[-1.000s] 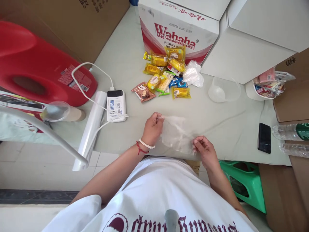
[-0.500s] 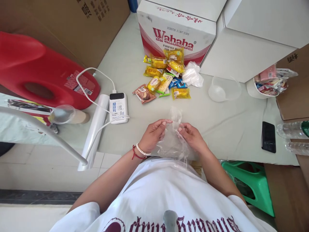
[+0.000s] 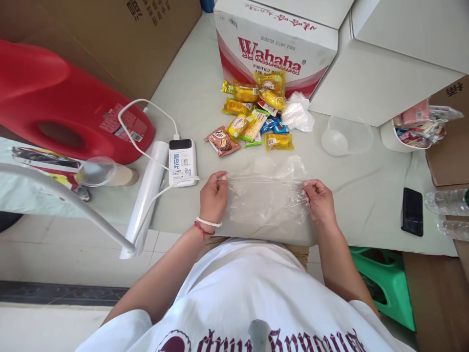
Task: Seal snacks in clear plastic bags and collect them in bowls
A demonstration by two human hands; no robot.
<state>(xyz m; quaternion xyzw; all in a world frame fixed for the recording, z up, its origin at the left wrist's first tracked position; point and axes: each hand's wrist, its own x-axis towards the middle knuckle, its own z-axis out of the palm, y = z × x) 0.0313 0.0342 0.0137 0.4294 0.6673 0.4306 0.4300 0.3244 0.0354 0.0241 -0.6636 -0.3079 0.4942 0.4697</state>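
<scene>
A clear plastic bag (image 3: 266, 203) is stretched flat between my two hands at the near edge of the table (image 3: 190, 98). My left hand (image 3: 213, 196) pinches its left side, with a white bead bracelet and a red cord on the wrist. My right hand (image 3: 319, 200) pinches its right side. Beyond the bag lies a pile of wrapped snacks (image 3: 252, 115) in yellow, brown, blue and green packets.
A Wahaha carton (image 3: 273, 44) stands behind the snacks, with a crumpled plastic bag (image 3: 297, 112) and a clear plastic bowl (image 3: 346, 137) to the right. A power bank (image 3: 182, 161), white roll (image 3: 144, 195) and red jug (image 3: 62, 105) lie left. A black phone (image 3: 412, 211) lies right.
My hands have moved apart, pulling the bunched bag out wide and flat. Half a second ago both hands were close together at the bag's top.
</scene>
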